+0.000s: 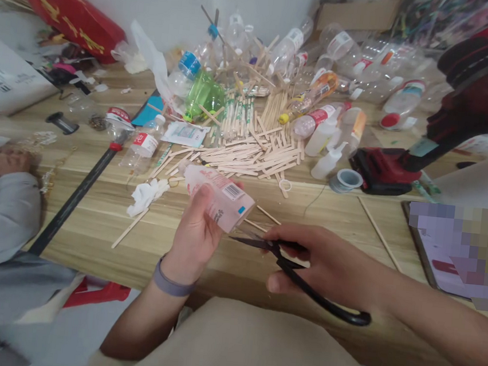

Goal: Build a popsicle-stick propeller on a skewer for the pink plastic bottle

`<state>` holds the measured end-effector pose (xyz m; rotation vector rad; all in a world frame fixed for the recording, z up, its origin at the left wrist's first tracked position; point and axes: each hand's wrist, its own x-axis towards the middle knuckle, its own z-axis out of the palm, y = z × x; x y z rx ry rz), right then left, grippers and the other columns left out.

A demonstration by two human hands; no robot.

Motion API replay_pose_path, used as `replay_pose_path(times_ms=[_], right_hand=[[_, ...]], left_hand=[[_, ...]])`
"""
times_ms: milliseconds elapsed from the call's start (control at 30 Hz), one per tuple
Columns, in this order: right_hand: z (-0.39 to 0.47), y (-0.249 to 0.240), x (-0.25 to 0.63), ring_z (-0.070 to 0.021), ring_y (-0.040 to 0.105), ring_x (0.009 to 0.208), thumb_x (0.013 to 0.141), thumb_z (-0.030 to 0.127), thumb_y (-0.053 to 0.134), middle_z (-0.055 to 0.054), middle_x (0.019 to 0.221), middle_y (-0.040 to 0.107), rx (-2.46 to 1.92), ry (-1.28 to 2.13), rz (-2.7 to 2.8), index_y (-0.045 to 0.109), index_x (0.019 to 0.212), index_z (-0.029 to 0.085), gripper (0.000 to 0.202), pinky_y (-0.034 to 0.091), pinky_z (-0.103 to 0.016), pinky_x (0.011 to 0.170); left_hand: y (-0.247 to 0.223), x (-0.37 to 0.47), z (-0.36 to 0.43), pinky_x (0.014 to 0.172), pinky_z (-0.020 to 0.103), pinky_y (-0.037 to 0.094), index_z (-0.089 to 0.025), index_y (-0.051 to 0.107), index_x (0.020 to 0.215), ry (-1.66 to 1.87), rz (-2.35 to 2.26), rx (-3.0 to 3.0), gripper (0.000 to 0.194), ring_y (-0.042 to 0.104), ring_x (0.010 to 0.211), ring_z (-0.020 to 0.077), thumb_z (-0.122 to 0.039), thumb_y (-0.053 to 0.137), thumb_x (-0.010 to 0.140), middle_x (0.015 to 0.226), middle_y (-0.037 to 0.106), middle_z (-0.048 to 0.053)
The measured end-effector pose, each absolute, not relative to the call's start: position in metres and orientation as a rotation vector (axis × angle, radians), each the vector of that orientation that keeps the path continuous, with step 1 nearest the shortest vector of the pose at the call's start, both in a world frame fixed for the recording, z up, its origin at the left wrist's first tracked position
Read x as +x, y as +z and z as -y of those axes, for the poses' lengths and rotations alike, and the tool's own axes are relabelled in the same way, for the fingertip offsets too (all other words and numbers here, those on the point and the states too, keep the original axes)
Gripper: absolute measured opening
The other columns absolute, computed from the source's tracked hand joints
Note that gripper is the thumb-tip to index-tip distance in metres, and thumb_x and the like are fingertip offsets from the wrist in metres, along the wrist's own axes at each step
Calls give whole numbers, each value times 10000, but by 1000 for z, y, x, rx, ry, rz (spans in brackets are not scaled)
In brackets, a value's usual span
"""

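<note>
My left hand point(198, 233) is wrapped round a frosted plastic bottle point(221, 195) with pink print and a barcode. The bottle lies tilted, its neck pointing up and left and its base toward my right hand. Black-handled scissors point(290, 262) are in my right hand point(318, 265), with the blades close to the bottle's base. Whether the blades touch the plastic I cannot tell. Just beyond the bottle, a thin wooden stick point(269, 215) lies on the wooden table point(140, 276).
Wooden craft sticks point(247, 154) are heaped behind the bottle, with several plastic bottles point(334, 48) at the back. A red-and-black power tool point(387, 171) and a phone point(440, 248) are at right. Another person's sleeve point(2, 223) rests at left, beside a black strip point(79, 196).
</note>
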<state>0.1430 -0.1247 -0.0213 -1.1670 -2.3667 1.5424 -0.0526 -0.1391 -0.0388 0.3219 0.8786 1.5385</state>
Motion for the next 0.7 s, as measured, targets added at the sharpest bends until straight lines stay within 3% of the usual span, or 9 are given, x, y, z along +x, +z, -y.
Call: replay_pose_path(times_ms=[100, 200, 267, 400, 467, 567, 700], right_hand=[[125, -27, 144, -85, 309, 567, 719, 700, 616, 54, 678, 370, -898, 2322, 1817, 569, 962, 192, 566, 229, -214, 485], [130, -29, 143, -83, 270, 547, 743, 755, 514, 55, 682, 329, -839, 2461, 1664, 532, 970, 189, 610, 215, -216, 467], [133, -28, 141, -97, 338, 563, 776, 654, 554, 36, 691, 394, -1024, 1984, 2052, 566, 963, 196, 495, 260, -231, 502], [133, -21, 137, -172, 501, 684, 835, 307, 585, -59, 815, 572, -1221, 314, 2651, 682, 946, 232, 165, 238, -285, 562], [132, -19, 136, -185, 525, 677, 844, 281, 576, -70, 819, 599, -1172, 27, 2728, 704, 949, 257, 167, 217, -295, 554], [130, -19, 136, -172, 533, 673, 741, 374, 706, -37, 850, 602, -1211, 380, 2706, 696, 1032, 287, 304, 256, -276, 560], [129, -24, 136, -134, 463, 655, 650, 538, 757, 28, 735, 509, -1259, 1461, 2334, 672, 945, 252, 420, 302, -247, 574]], left_hand=[[-34, -51, 138, 835, 359, 577, -187, 634, 1010, 1513, -777, 348, 269, 714, 844, 201, -415, 620, 868, 870, 729, 42], [-30, -50, 135, 830, 357, 582, -195, 634, 943, 1514, -733, 351, 250, 710, 826, 188, -433, 600, 877, 855, 720, 31], [-31, -50, 133, 816, 328, 581, -197, 629, 952, 1530, -770, 352, 204, 705, 827, 175, -388, 608, 883, 875, 719, 27], [-40, -50, 128, 766, 236, 559, -181, 614, 945, 1541, -923, 261, 79, 690, 778, 131, -244, 589, 904, 846, 703, 4], [-44, -52, 127, 754, 217, 549, -174, 609, 931, 1532, -943, 217, 62, 682, 748, 118, -225, 583, 908, 827, 695, -4], [-48, -54, 128, 754, 255, 561, -169, 609, 955, 1479, -915, 238, 117, 688, 756, 142, -270, 602, 896, 846, 705, 17], [-47, -56, 132, 777, 329, 581, -171, 631, 913, 1416, -864, 304, 197, 697, 751, 182, -364, 612, 876, 815, 715, 37]])
